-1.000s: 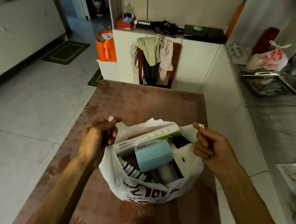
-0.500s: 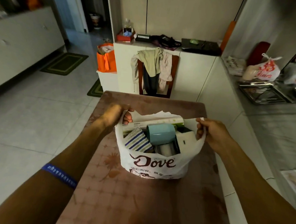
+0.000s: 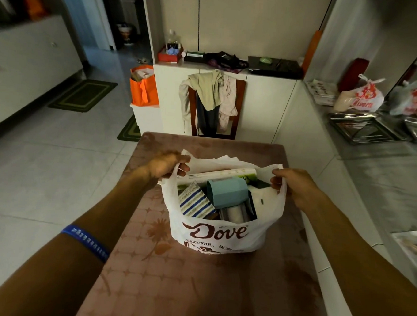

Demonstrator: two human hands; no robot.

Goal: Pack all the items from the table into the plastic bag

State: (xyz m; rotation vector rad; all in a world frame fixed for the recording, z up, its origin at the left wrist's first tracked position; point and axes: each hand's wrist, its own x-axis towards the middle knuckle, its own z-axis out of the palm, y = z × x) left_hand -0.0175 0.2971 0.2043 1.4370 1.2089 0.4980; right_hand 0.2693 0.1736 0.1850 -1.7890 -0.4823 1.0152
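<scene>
A white plastic bag [image 3: 220, 234] printed "Dove" stands upright on the brown patterned table [image 3: 194, 291], its mouth held wide. My left hand [image 3: 166, 165] grips the bag's left handle and my right hand [image 3: 296, 185] grips the right handle. Inside lie a light blue box [image 3: 227, 193], a blue-and-white striped cloth [image 3: 195, 203], a long white-and-green box [image 3: 218, 175], a white item [image 3: 263, 200] and a pale cylinder [image 3: 234, 214]. No loose item shows on the tabletop.
A chair draped with clothes [image 3: 212, 102] stands past the table's far edge against a white cabinet [image 3: 262, 105]. An orange bag [image 3: 143, 88] sits to its left. A steel counter [image 3: 385, 168] with bags and a tray runs along the right. Tiled floor lies on the left.
The bag has gone from close under me to farther out on the table, now standing upright with its print facing me. Both hands have kept hold of the handles and my arms have stretched forward.
</scene>
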